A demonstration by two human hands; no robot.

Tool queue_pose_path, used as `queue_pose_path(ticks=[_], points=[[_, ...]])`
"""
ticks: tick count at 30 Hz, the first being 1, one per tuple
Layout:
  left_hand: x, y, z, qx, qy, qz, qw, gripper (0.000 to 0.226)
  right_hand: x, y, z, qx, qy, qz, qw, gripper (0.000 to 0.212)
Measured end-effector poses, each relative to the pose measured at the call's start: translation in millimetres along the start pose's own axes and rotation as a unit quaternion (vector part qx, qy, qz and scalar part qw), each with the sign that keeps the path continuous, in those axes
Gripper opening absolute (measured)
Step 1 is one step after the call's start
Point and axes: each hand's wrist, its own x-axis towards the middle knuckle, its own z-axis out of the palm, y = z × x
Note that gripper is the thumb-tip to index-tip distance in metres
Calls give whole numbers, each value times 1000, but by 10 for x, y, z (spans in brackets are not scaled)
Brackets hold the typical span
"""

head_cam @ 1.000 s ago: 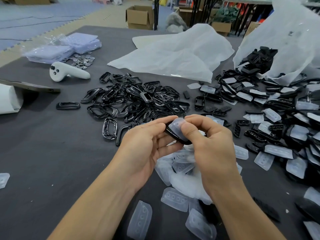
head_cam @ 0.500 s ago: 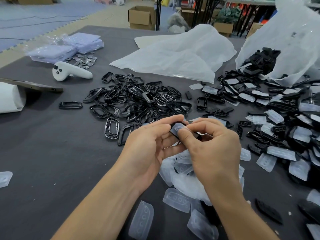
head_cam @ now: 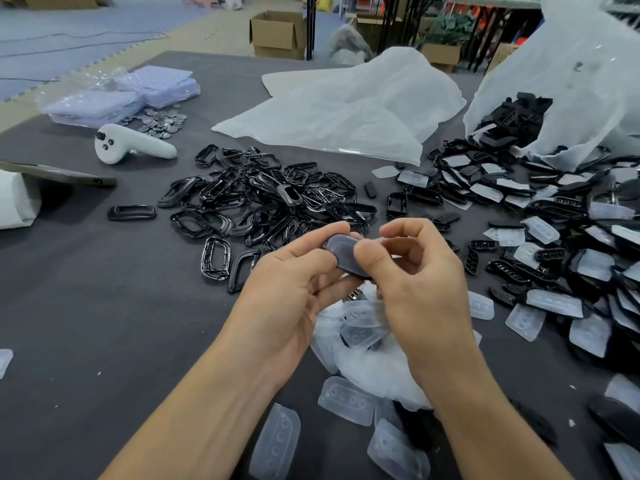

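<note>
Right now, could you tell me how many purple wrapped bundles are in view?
2. One purple bundle lies at the far left edge; the other sits right of it, farther back.

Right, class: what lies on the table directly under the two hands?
A heap of translucent button pads and crumpled clear film lies on the dark table. The left hand and right hand, pinching a pad-covered black shell, hide part of it.
</note>
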Motion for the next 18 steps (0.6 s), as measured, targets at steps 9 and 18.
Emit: queue_pose_path(ticks=[9,18], points=[[-33,43,-8,53,6,17,998,37,29,23,3,34,-23,5,999,8],[-93,115,39,134,28,19,990,30,46,26,-12,60,-39,11,997,4]])
